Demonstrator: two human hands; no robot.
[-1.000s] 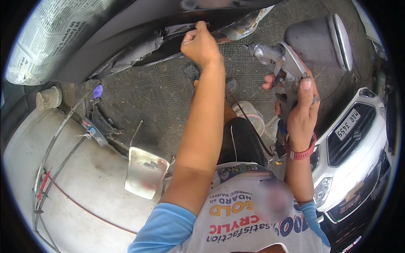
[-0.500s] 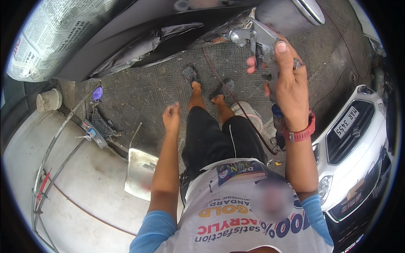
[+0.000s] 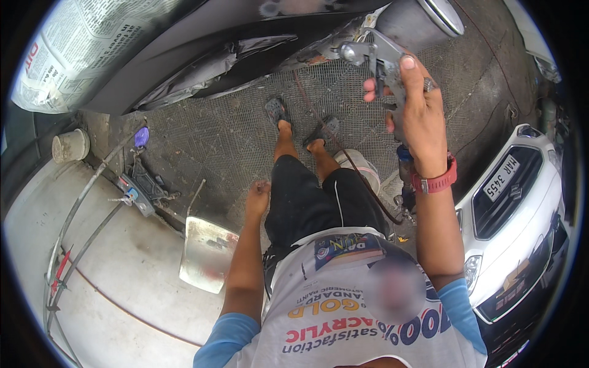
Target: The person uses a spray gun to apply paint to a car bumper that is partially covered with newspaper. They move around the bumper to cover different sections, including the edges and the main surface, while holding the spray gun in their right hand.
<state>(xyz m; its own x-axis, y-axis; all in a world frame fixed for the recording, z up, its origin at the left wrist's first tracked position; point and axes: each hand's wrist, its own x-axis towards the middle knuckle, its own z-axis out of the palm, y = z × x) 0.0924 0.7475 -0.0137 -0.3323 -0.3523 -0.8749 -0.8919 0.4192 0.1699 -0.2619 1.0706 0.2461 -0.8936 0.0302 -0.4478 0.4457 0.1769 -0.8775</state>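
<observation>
"Above patterned floor [image 3: 215, 129]: which item?"
"Spray gun [image 3: 388, 58], grey, one; right hand [image 3: 423, 122], fingers wrapped around its grip."
"Left hand [image 3: 258, 195]?"
"Beside black shorts [image 3: 291, 196]; fingers curled; contents, cannot tell."

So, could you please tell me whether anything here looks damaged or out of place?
The sheeting along the dark panel looks odd: it is crumpled and ragged rather than flat. The pale plate at lower left has brownish stains, so it looks dirty. The spray gun in the right hand shows no obvious damage.
</observation>
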